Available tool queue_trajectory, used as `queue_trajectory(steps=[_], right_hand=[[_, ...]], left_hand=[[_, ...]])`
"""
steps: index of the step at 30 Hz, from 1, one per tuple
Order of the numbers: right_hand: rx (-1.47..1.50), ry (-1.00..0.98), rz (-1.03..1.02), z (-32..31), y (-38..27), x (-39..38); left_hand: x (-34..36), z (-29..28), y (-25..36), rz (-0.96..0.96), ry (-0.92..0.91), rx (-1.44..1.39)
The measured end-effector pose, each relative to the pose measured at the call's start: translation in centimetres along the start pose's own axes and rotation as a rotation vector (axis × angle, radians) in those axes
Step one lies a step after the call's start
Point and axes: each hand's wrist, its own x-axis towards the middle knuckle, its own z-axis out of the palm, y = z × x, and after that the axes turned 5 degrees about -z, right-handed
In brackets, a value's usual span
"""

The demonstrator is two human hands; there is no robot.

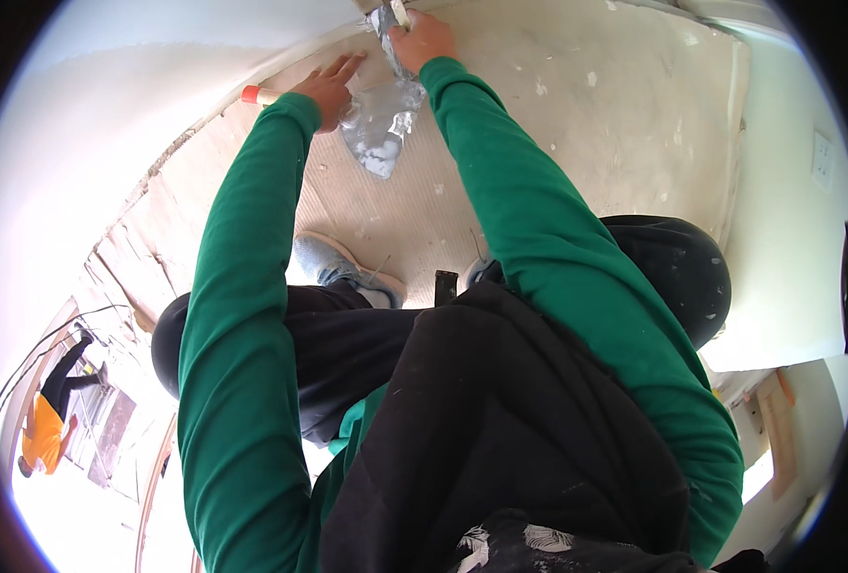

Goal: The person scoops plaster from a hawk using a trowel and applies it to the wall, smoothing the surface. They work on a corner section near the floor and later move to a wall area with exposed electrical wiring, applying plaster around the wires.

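On a tan, finely ribbed floor covering (558, 124), near the middle of its far edge, lies a crumpled, grey, translucent plastic-looking bag (381, 124), patched with white. The right hand (427, 43) curls its fingers around a pale, narrow strip (401, 13) at the bag's far end. The left hand (328, 91) is just left of the bag, fingers stretched out; a cream handle with a red end (261, 95) shows beside it, though whether it is gripped cannot be told. A hard tug could tear the thin bag, spilling white material. No label or writing is readable.
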Motion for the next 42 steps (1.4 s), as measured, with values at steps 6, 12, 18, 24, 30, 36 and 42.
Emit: queue_trajectory(steps=[6, 12, 18, 24, 30, 36, 42], right_hand=[[-0.070, -0.064, -0.013, -0.4, -1.0, 0.5], [-0.134, 0.022, -0.101, 0.4, -1.9, 1.0], [-0.200, 0.072, -0.132, 1.1, -2.3, 1.1], [-0.198, 0.066, -0.155, 0.9, -2.6, 1.2], [-0.193, 0.066, -0.149, 1.2, -2.9, 1.0], [-0.188, 0.053, -0.146, 1.1, -2.7, 1.0], [-0.172, 0.068, -0.156, 0.2, -3.7, 0.5]], left_hand=[[-0.1, 0.2, 0.3, -0.020, -0.030, 0.057], [-0.6, -0.1, 0.7, -0.030, -0.046, 0.094], [-0.7, 0.4, 0.7, -0.049, -0.010, -0.006], [-0.4, 0.8, 0.5, -0.049, 0.003, -0.011], [-0.2, 1.2, 0.4, -0.050, 0.010, -0.017], [-0.1, 1.2, 0.3, -0.058, 0.010, -0.020], [-0.2, 0.8, 0.4, -0.060, -0.013, -0.002]])
